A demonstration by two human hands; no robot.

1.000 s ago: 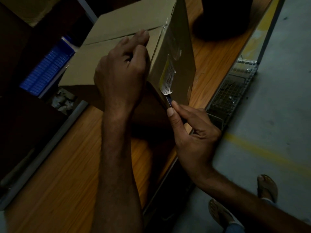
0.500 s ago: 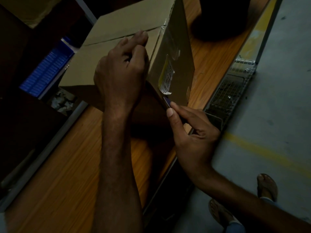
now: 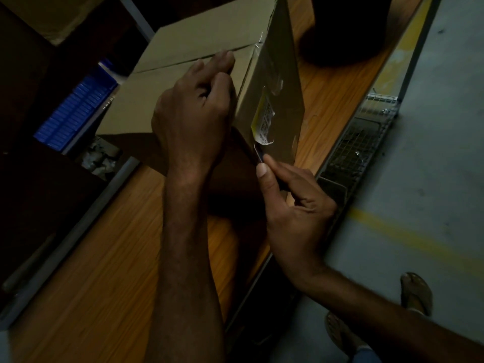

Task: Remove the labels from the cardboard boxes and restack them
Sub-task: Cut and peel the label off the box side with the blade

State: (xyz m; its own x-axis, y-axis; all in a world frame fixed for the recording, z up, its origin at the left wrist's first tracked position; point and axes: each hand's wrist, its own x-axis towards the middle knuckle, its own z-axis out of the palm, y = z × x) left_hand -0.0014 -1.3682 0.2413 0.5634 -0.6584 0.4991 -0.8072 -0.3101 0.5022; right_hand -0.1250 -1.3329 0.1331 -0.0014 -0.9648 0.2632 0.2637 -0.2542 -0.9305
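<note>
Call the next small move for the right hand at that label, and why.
Probably push the blade up under the label's loose lower edge. The right hand pinches the blade with its tip just below the label, that edge already curls off the cardboard box's side, and the left hand holds the box's top edge.

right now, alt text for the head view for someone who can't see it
A right hand pinches a small blade at the lower edge of a label on the side of a cardboard box. The left hand rests on the box top.
</note>
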